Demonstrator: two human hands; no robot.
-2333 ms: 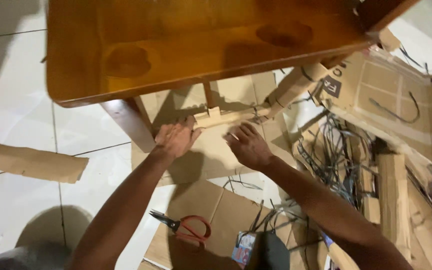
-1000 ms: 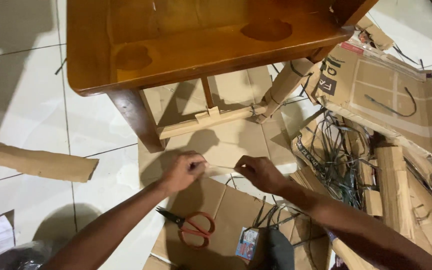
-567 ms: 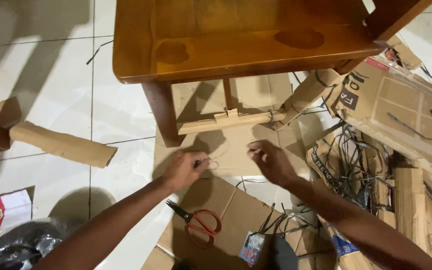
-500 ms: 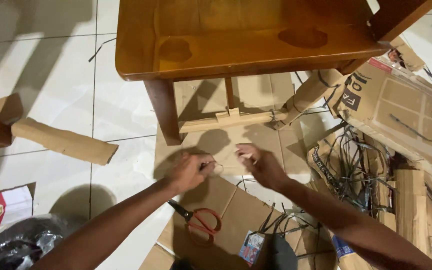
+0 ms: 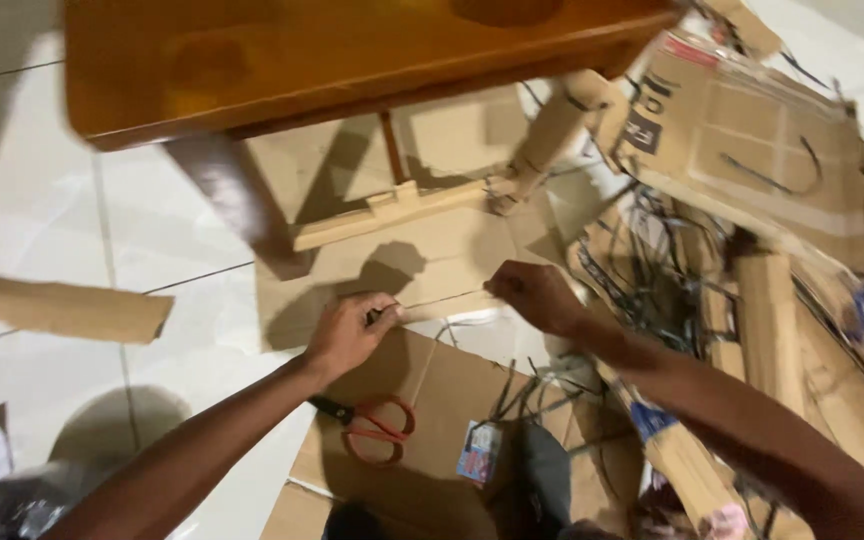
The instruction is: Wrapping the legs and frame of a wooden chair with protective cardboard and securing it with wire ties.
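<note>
Two hands, left hand [image 5: 347, 332] and right hand [image 5: 535, 294], pinch a thin wire [image 5: 442, 299] taut between them, below the wooden table [image 5: 332, 55], above red-handled scissors [image 5: 377, 425].

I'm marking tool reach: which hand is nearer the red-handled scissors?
Left. The left hand is just above the scissors; the right hand is farther up and right.

You had a wooden stool [image 5: 352, 60] standing on the white tiled floor [image 5: 42, 200], red-handled scissors [image 5: 377, 425] lying on flattened cardboard [image 5: 452, 390], a cardboard strip [image 5: 57, 305] off to one side, and tangled wires [image 5: 652, 290] beside a printed box [image 5: 752, 130].
</note>
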